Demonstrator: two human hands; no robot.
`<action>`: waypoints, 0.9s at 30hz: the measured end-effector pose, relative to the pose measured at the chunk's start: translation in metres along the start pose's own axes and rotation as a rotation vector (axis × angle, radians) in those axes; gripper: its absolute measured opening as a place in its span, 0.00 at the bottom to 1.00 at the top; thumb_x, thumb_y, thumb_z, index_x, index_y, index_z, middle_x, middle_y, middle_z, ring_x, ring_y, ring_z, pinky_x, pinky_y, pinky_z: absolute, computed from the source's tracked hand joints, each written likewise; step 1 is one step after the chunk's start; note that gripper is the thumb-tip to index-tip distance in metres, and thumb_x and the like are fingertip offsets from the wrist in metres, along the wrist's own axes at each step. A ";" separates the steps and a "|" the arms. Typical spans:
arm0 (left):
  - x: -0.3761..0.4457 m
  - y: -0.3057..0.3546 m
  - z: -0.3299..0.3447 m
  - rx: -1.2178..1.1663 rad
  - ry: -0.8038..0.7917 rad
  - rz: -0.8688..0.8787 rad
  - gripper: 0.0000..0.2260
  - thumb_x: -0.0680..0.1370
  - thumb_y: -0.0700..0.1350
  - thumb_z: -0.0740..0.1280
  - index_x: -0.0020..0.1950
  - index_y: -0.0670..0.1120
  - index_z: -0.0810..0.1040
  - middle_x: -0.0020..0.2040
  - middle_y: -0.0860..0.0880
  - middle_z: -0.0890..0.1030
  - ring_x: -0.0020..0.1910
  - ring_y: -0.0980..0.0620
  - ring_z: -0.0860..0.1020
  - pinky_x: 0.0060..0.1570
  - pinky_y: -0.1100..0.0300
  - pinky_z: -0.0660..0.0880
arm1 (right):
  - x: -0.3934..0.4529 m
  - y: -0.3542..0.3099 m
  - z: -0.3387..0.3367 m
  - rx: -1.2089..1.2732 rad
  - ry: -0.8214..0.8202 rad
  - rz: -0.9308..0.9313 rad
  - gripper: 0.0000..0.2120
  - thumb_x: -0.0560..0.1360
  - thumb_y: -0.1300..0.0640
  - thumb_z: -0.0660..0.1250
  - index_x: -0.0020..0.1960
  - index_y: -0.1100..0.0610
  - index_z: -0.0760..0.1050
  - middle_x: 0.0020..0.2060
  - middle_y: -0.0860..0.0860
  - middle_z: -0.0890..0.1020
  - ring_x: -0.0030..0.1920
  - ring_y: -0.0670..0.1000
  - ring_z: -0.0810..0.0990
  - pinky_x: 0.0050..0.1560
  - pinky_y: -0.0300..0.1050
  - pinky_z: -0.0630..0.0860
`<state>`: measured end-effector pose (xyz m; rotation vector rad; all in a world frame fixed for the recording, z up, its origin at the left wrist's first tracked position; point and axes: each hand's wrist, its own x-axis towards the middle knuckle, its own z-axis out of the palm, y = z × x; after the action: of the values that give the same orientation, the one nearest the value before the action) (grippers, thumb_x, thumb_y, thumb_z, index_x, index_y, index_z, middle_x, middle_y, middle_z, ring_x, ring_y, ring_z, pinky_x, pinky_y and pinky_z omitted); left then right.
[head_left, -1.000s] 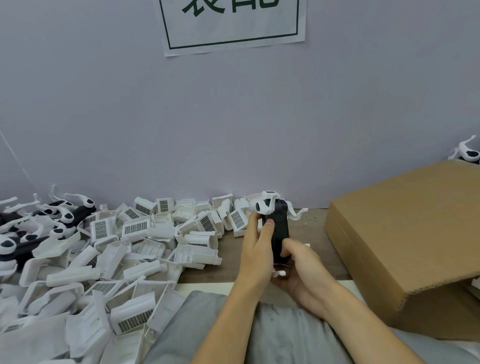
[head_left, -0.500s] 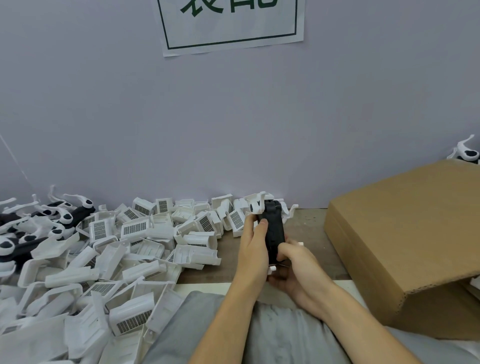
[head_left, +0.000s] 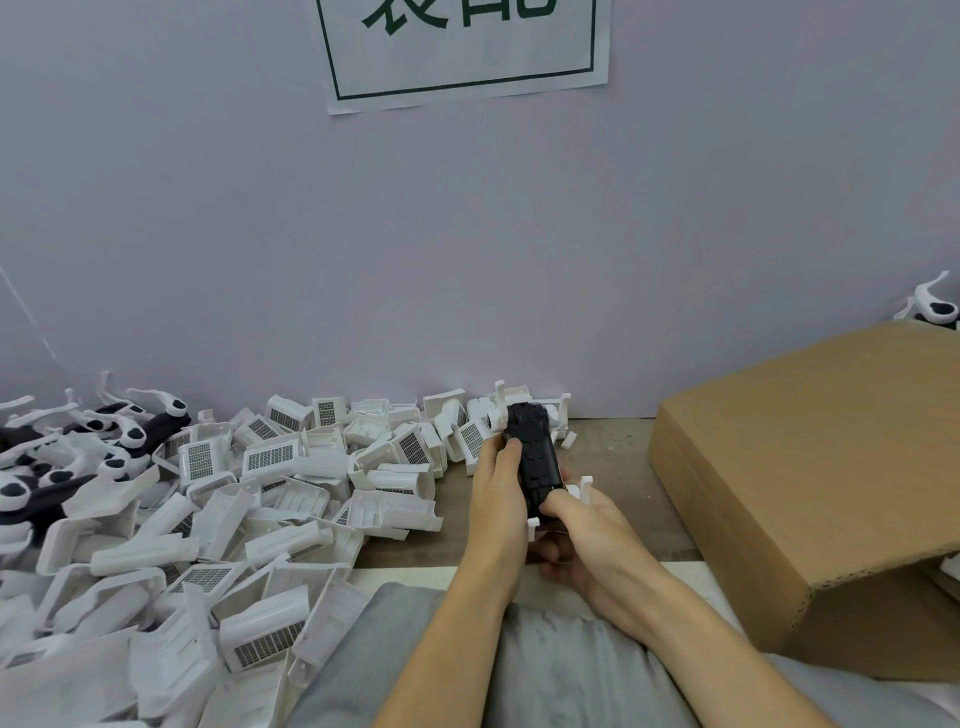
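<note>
A long black plastic part (head_left: 535, 457) with small white clips sticking out at its sides stands upright between my hands, above the table's front edge. My left hand (head_left: 497, 499) grips its left side, thumb on the black face near the top. My right hand (head_left: 582, 535) holds its lower end from the right, thumb curled onto the black face. The bottom of the part is hidden by my fingers.
A big heap of white plastic housings (head_left: 249, 499) with grille labels covers the table's left half. Black-and-white assembled pieces (head_left: 78, 447) lie at the far left. A closed cardboard box (head_left: 821, 467) stands at the right, one more piece (head_left: 932, 309) behind it. A grey wall with a paper sign (head_left: 467, 47) rises behind.
The black part has turned in my hands: the white rounded piece seen at its top a second ago is no longer showing, and the ribbed black face now points toward me.
</note>
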<state>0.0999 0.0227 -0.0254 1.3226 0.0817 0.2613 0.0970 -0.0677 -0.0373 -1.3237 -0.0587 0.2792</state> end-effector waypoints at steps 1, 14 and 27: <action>-0.001 0.001 0.001 0.006 0.001 -0.005 0.11 0.85 0.45 0.56 0.55 0.47 0.77 0.46 0.40 0.84 0.38 0.50 0.82 0.35 0.60 0.76 | 0.000 0.000 0.000 0.018 -0.006 0.001 0.06 0.77 0.64 0.59 0.45 0.57 0.73 0.26 0.50 0.76 0.24 0.49 0.67 0.25 0.41 0.69; -0.001 -0.001 0.002 0.045 -0.027 0.003 0.11 0.84 0.44 0.56 0.59 0.46 0.76 0.54 0.35 0.83 0.45 0.47 0.82 0.41 0.60 0.77 | -0.001 -0.001 -0.002 0.102 0.005 0.043 0.06 0.74 0.66 0.57 0.46 0.58 0.72 0.27 0.51 0.73 0.25 0.49 0.65 0.26 0.42 0.67; -0.002 0.003 0.003 -0.015 -0.001 -0.044 0.11 0.85 0.44 0.55 0.60 0.42 0.75 0.51 0.33 0.82 0.43 0.45 0.81 0.40 0.58 0.77 | 0.001 0.002 -0.005 0.076 -0.021 0.019 0.07 0.72 0.67 0.57 0.41 0.57 0.69 0.26 0.50 0.73 0.26 0.50 0.67 0.27 0.42 0.69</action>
<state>0.0978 0.0199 -0.0220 1.3044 0.1075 0.2231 0.0983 -0.0717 -0.0406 -1.2461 -0.0528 0.3092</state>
